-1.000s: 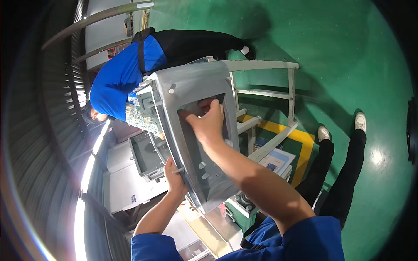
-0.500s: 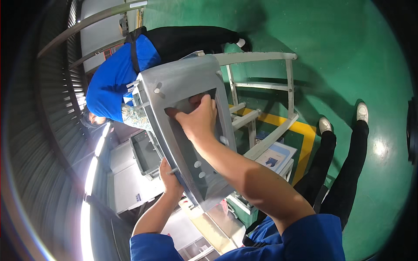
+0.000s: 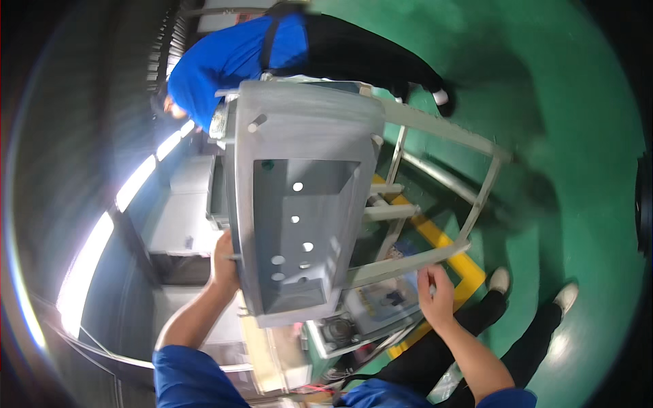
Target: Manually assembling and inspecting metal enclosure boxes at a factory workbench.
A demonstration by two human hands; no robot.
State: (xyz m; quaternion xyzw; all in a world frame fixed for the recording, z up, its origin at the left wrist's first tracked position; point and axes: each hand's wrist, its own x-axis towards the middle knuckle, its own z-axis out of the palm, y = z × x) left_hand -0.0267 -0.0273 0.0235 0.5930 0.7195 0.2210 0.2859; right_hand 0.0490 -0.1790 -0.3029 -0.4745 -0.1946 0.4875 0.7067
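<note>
Our left fingers (image 3: 224, 248) clasp the grey housing (image 3: 326, 211) at left; our right fingers (image 3: 439, 277) curl apart from it, contents unclear.

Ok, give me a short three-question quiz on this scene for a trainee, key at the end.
1. Which of the person's hands touches the grey, box-shaped housing?
2. True or false: both hands are inside the housing's rectangular recess.
3. What colour is the top worn by the other person in black trousers? A) red B) blue C) white

Key:
1. The left hand.
2. False; the right hand is apart from the housing.
3. B.
</note>
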